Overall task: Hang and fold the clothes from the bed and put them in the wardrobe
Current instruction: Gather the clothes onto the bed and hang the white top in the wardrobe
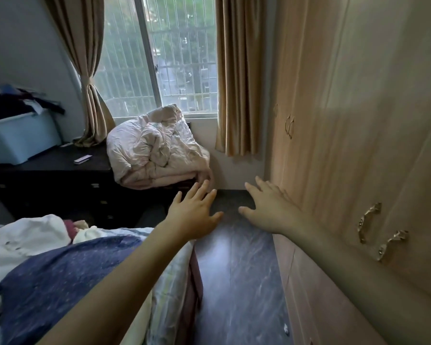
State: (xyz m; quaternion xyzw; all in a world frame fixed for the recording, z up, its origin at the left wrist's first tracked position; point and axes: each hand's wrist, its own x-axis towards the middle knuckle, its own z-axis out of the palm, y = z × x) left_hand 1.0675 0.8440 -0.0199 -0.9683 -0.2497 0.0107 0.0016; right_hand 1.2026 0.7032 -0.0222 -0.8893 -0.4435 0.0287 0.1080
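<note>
A heap of clothes (pixel 28 235), white with a dark red piece, lies on the bed (pixel 60 282) at the lower left, on a blue speckled cover. The light wooden wardrobe (pixel 358 145) fills the right side, its doors closed, with metal handles (pixel 368 221). Both arms reach forward over the floor gap between bed and wardrobe. My left hand (pixel 194 211) is spread flat with straight fingers and holds nothing. My right hand (pixel 271 205) is also spread and empty, close beside the wardrobe's lower front.
A crumpled pale duvet (pixel 154 148) sits on a seat under the window (pixel 159 53). A dark dresser (pixel 50 180) at the left carries a light blue box (pixel 18 140) topped with dark clothes. Beige curtains (pixel 237 75) frame the window. Dark floor (pixel 237 282) runs between bed and wardrobe.
</note>
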